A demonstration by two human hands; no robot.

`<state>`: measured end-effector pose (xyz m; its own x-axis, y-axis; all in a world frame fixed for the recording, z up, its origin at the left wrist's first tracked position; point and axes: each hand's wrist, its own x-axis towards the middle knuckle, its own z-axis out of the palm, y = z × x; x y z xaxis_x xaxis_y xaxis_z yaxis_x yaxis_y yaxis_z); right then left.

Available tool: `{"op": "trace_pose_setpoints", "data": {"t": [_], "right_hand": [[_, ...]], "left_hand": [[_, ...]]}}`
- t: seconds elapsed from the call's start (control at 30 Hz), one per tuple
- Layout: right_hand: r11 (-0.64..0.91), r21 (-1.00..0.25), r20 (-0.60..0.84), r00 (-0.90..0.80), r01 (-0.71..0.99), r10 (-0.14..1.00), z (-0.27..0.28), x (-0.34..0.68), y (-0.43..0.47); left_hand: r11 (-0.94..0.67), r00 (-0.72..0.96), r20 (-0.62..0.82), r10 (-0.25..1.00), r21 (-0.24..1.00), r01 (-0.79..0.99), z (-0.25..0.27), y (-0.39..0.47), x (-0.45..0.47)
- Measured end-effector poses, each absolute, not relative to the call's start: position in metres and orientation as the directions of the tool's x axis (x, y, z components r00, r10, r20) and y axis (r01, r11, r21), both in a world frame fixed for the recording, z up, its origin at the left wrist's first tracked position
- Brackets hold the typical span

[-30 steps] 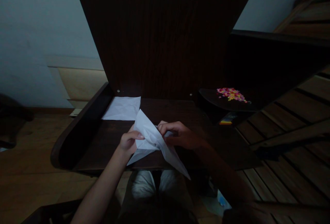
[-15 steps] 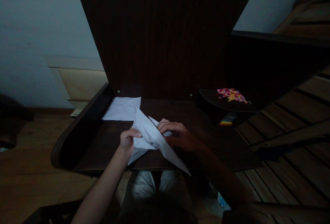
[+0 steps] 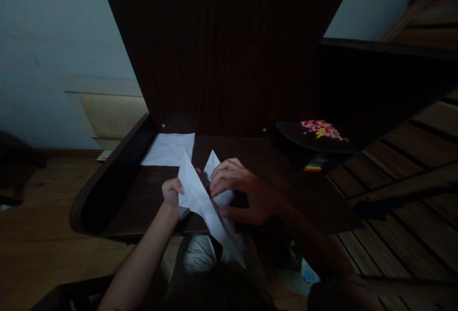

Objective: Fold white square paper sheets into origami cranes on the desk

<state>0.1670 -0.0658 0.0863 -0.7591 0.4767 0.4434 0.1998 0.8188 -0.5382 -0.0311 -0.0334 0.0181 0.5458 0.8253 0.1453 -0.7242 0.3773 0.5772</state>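
Note:
A folded sheet of white paper (image 3: 200, 195) is held up over the front edge of the dark desk, its flaps standing apart and a long point hanging toward my lap. My left hand (image 3: 172, 191) pinches its left side, thumb on the near face. On the other side, my right hand (image 3: 238, 189) has its bent fingers between the flaps, closed on the paper's right part. The right fingertips are partly hidden. Behind the left hand, more white paper (image 3: 170, 149) lies flat on the desk.
Small pink, red and yellow pieces (image 3: 322, 129) are heaped on a rounded shelf (image 3: 311, 145) at the right. Under it shows a rainbow-striped item (image 3: 313, 167). A raised side panel (image 3: 107, 182) bounds the desk's left; a tall dark board (image 3: 229, 63) stands behind.
The folded paper has turned more edge-on and its flaps have spread apart, with the hanging point lower and further left. My right fingers have moved in between the flaps.

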Motion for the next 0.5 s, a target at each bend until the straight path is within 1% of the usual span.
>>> {"op": "trace_pose_setpoints", "data": {"t": [0.2, 0.33, 0.43, 0.5], "right_hand": [[0.847, -0.386, 0.361, -0.786, 0.364, 0.502, 0.098, 0.160, -0.076], [0.845, -0.342, 0.337, -0.786, 0.410, 0.518, 0.104, 0.156, -0.079], [0.845, -0.308, 0.311, -0.793, 0.437, 0.524, 0.107, 0.154, -0.079], [0.846, -0.274, 0.287, -0.801, 0.457, 0.525, 0.108, 0.153, -0.079]], "left_hand": [[0.296, 0.586, 0.307, 0.750, 0.636, -0.712, 0.026, -0.034, -0.026], [0.259, 0.602, 0.404, 0.688, 0.639, -0.725, 0.026, -0.032, -0.024], [0.257, 0.635, 0.431, 0.641, 0.659, -0.707, 0.024, -0.029, -0.025], [0.237, 0.626, 0.405, 0.667, 0.681, -0.693, 0.023, -0.027, -0.029]]}}
